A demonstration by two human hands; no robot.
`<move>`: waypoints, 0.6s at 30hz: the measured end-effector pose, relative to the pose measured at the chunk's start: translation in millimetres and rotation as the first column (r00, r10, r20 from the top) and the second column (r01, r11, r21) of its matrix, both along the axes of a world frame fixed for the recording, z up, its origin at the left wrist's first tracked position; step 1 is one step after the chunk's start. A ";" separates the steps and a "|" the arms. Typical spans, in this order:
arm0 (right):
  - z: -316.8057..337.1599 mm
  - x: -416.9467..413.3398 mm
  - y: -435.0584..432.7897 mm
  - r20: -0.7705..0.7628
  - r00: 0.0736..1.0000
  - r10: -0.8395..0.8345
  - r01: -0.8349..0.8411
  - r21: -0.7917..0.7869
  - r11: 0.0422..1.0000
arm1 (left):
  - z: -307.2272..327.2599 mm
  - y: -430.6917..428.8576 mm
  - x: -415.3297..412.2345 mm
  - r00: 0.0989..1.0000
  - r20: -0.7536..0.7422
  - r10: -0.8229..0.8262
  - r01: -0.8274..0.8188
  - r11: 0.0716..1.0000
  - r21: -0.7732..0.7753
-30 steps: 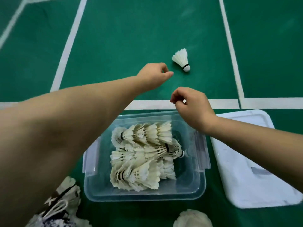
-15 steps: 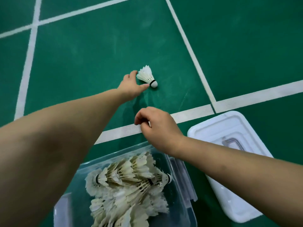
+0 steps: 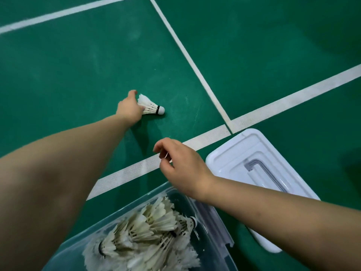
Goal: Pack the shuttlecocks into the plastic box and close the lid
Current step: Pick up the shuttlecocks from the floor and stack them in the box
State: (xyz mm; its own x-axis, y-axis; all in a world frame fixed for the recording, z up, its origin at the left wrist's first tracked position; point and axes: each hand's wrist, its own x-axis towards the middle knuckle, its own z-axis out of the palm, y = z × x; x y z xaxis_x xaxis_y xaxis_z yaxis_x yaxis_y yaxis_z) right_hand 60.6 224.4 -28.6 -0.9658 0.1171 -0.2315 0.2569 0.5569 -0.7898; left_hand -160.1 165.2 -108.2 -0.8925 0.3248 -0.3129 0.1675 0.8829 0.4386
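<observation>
A lone white shuttlecock (image 3: 151, 106) lies on the green court floor, cork pointing right. My left hand (image 3: 128, 108) reaches far out and closes around its feather skirt. My right hand (image 3: 180, 164) hovers loosely curled over the white court line, holding nothing, just beyond the far rim of the clear plastic box (image 3: 220, 229). Inside the box lie several feather shuttlecocks (image 3: 148, 235) in stacked rows. The box's white lid (image 3: 259, 177) rests on the floor to the right of the box.
White court lines (image 3: 195, 63) cross the green floor around the shuttlecock and under my right hand. My two forearms span the lower part of the view and hide the box's left side.
My left hand has moved from beside the lone shuttlecock to closing on its feathers. The view has tilted, so the box sits lower in frame. My right hand stays hovering by the box.
</observation>
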 end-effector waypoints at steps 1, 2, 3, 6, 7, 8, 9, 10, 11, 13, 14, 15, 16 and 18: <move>-0.9 -0.9 -1.2 0.003 1.000 0.001 -0.001 0.002 1.000 | -0.1 -2.2 2.0 1.000 -0.014 0.011 -0.010 1.000 0.015; -1.9 -1.7 -2.4 0.007 1.000 0.000 0.000 0.004 1.000 | 0.4 -4.1 4.2 0.999 -0.024 0.025 -0.024 0.999 0.043; -2.7 -3.1 -3.9 0.008 1.000 -0.006 0.006 0.007 1.000 | 1.6 -5.9 7.4 0.999 -0.031 0.038 -0.035 0.997 0.075; -2.8 -11.2 -10.6 -0.018 0.999 -0.040 0.041 0.012 0.999 | 10.0 -12.8 20.5 0.998 -0.033 0.045 -0.040 0.988 0.147; -1.4 -14.9 -13.1 -0.032 0.998 -0.053 0.054 0.012 0.998 | 14.3 -16.5 25.7 0.999 -0.036 0.038 -0.032 0.986 0.162; 0.4 -19.1 -15.5 -0.043 0.997 -0.069 0.070 0.009 0.998 | 19.4 -21.0 31.4 0.998 -0.048 0.028 -0.019 0.985 0.170; 2.6 -23.2 -17.6 -0.056 0.995 -0.088 0.088 0.003 0.996 | 25.5 -25.9 37.8 0.998 -0.064 0.015 -0.004 0.984 0.177; 4.7 -26.8 -20.0 -0.071 0.991 -0.110 0.110 -0.006 0.994 | 32.3 -31.5 44.4 0.997 -0.080 0.003 0.012 0.983 0.184; 6.5 -29.7 -22.2 -0.087 0.987 -0.133 0.132 -0.016 0.991 | 39.4 -37.4 51.5 0.995 -0.094 -0.011 0.029 0.981 0.191; 8.3 -33.3 -26.5 -0.100 0.980 -0.174 0.173 -0.025 0.985 | 54.5 -49.7 65.5 0.992 -0.117 -0.043 0.065 0.979 0.195; 8.4 -34.4 -28.0 -0.095 0.978 -0.186 0.185 -0.017 0.983 | 62.3 -55.6 71.9 0.990 -0.127 -0.063 0.087 0.978 0.190; 8.6 -35.1 -29.3 -0.085 0.978 -0.190 0.191 0.001 0.982 | 70.7 -61.6 77.6 0.987 -0.138 -0.085 0.109 0.977 0.181; 9.4 -35.3 -30.6 -0.073 0.978 -0.194 0.196 0.023 0.980 | 79.3 -67.7 82.9 0.984 -0.147 -0.103 0.129 0.976 0.174; 14.1 -35.5 -33.1 -0.061 0.977 -0.205 0.208 0.045 0.977 | 97.0 -80.1 92.6 0.980 -0.169 -0.107 0.139 0.973 0.186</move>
